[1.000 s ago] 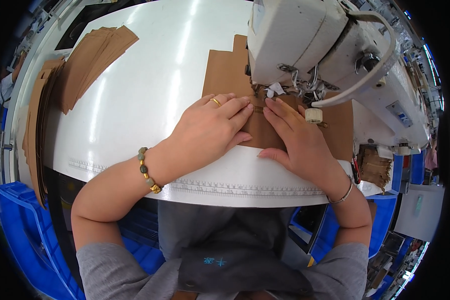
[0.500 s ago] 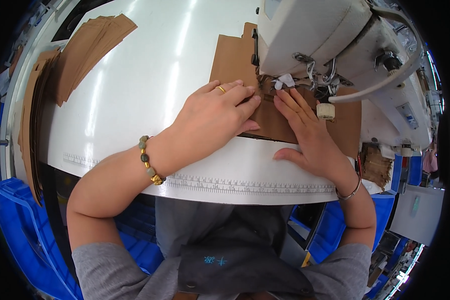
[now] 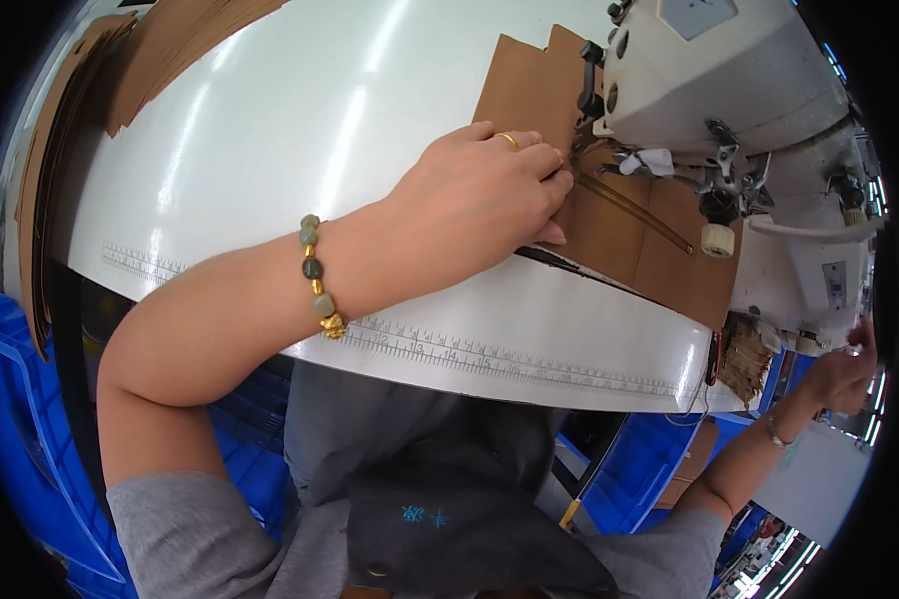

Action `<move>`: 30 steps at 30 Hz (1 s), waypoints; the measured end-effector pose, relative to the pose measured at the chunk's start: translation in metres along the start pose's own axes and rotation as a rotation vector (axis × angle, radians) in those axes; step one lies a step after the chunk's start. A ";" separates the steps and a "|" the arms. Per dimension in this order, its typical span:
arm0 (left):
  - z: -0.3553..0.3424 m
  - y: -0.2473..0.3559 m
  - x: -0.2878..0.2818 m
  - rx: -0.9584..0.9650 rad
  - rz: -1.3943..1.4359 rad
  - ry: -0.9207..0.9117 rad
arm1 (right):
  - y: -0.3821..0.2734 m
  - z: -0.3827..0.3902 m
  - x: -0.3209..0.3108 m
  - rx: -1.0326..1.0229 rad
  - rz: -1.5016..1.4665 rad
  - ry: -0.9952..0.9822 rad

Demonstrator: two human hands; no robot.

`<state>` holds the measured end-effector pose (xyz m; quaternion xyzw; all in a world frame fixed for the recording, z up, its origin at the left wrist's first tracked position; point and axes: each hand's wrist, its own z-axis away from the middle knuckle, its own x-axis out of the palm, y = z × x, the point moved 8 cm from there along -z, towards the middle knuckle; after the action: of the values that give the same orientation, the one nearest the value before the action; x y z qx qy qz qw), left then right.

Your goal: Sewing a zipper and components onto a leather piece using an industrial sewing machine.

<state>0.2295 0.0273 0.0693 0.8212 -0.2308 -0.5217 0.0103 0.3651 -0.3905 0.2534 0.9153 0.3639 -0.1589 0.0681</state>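
Observation:
A brown sheet-like panel (image 3: 609,240) lies on the white table under the head of a sewing machine (image 3: 729,80). A narrow golden-brown strip (image 3: 637,212) runs slantwise across it from the presser foot area. My left hand (image 3: 494,190) rests on the panel's left part, fingers stretched out close to the foot, thumb near the front edge. Its fingers press down rather than wrap round anything. Off at the far right, beside the machine's end, my right hand (image 3: 841,379) is raised with curled fingers. Whatever it touches there cannot be made out.
Stacks of brown panels (image 3: 170,60) lie at the table's far left, some hanging over its edge (image 3: 45,190). A printed ruler (image 3: 449,349) follows the front edge. Blue bins (image 3: 30,419) stand below. A brown bundle (image 3: 744,359) sits by the right corner.
My right hand has left the panel and moved far right, its fingers now curled. My left hand stays on the panel. The view has shifted, and the golden-brown strip is now uncovered.

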 end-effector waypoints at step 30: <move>0.000 0.001 0.008 0.001 -0.013 0.033 | 0.366 0.079 -0.054 1.155 -0.467 0.192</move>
<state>0.2319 0.0235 0.0631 0.8312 -0.2254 -0.5081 0.0103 0.5608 -0.7097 0.2003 0.7108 0.4142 -0.2576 -0.5067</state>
